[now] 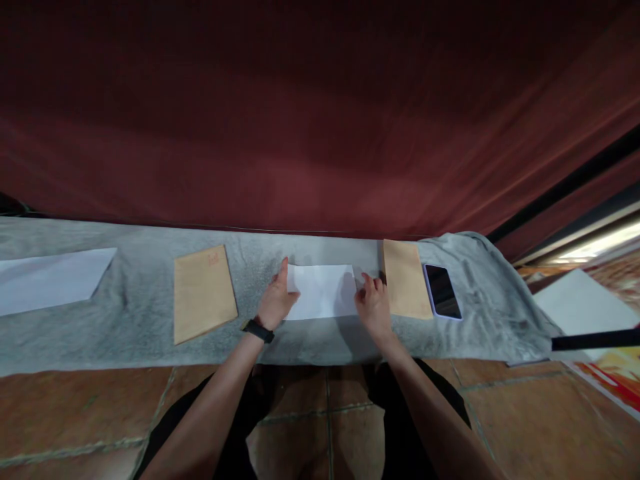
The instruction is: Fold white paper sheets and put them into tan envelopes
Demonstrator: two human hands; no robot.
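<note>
A white sheet of paper [323, 291] lies folded on the grey cloth [130, 343] in front of me. My left hand [278, 299], with a black watch on the wrist, rests flat on the sheet's left edge, thumb pointing up. My right hand [373, 303] presses on the sheet's right edge with fingers curled. Neither hand lifts the paper off the cloth.
A brown envelope [203, 293] lies to the left, another brown envelope [405, 278] to the right with a dark phone [442, 291] beside it. White paper [50, 279] lies at far left, more white paper [583, 303] at far right. Red curtain behind; tiled floor below.
</note>
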